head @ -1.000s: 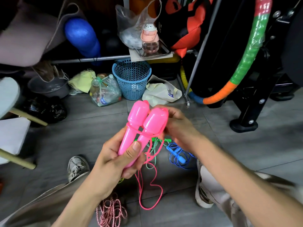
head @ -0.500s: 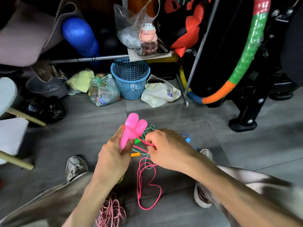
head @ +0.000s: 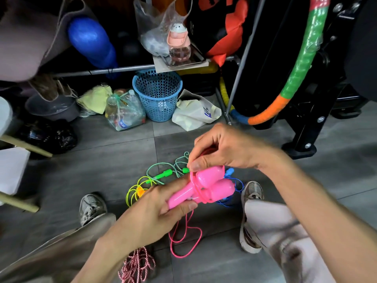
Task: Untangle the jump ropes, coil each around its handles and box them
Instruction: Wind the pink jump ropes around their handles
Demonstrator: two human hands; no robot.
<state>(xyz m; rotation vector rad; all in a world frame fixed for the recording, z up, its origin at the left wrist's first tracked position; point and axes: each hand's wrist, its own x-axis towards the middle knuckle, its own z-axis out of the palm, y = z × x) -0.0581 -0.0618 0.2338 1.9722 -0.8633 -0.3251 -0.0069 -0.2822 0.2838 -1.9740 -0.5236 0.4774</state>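
Pink handles (head: 201, 187) side by side in left hand (head: 155, 209), fingers curled round the narrow ends. Right hand (head: 226, 150) pinches pink cord (head: 184, 242) at the bulb ends; loose loop hangs to grey tile floor (head: 102, 160). Green rope (head: 169, 170), yellow rope (head: 135, 190), blue rope (head: 234, 188) just beyond. White bag (head: 195, 111) far: print unreadable. Open floor near right.
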